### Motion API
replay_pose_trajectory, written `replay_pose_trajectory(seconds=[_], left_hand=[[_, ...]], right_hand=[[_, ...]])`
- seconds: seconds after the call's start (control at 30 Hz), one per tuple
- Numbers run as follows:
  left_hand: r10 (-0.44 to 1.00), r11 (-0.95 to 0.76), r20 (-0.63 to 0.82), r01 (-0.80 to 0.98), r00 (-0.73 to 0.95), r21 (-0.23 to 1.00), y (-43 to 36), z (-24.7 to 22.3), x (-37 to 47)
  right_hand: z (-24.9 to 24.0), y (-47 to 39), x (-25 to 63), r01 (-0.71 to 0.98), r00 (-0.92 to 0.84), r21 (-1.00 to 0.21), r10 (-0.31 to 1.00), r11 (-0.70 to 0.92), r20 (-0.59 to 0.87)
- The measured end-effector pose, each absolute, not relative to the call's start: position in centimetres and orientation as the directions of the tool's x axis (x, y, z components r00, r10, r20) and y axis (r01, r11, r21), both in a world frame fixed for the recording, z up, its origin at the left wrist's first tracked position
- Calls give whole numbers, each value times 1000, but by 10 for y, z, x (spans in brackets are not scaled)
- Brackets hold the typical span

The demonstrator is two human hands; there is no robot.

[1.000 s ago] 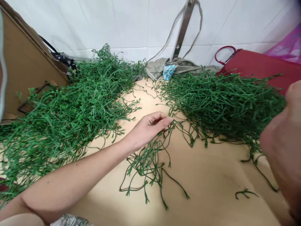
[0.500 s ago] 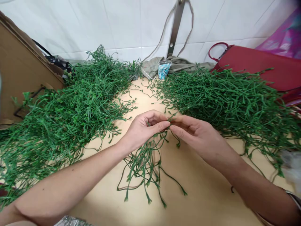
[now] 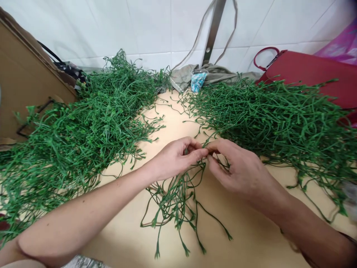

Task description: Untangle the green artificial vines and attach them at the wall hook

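Note:
My left hand (image 3: 185, 156) pinches thin green plastic stems between thumb and fingers over the middle of the table. Close against it, my right hand (image 3: 237, 163) has its fingertips together on the same stems; the exact grip point is partly hidden by the fingers. Below both hands a small bunch of green plastic stems (image 3: 178, 201) with forked tips hangs and spreads onto the tabletop. A big heap of green stems (image 3: 111, 111) lies on the left, and another heap of stems (image 3: 273, 115) is on the right.
A clear cup with blue and white pattern (image 3: 198, 81) stands at the back beside a grey cloth (image 3: 220, 74). A cardboard box (image 3: 25, 82) is at left, a red bag (image 3: 306, 74) at right. White tiled wall (image 3: 150, 29) rises behind the pale table (image 3: 117, 242).
Both hands have shifted slightly right and down in the view, still together on the stems. My right hand's fingers are more bent, and the bunch below sits a little lower.

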State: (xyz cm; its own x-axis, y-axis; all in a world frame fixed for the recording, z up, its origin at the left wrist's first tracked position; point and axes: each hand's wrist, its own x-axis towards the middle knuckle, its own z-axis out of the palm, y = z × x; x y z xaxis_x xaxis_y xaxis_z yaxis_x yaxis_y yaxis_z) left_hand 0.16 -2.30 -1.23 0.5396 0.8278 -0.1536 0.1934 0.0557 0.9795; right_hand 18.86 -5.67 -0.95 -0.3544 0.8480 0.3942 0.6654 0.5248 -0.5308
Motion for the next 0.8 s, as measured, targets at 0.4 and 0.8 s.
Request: replay_pose_trajectory(seconds=[0.4,0.8], left_hand=[[755,-225,47,191,654,955,-24,-1,-5],[857,-135,136,-37,497,990,-20,11,-10]], right_hand=[[6,-63,182,607,-260,-722,941,332,215],[2,-37,217,646,-313,-675,930,358,194]])
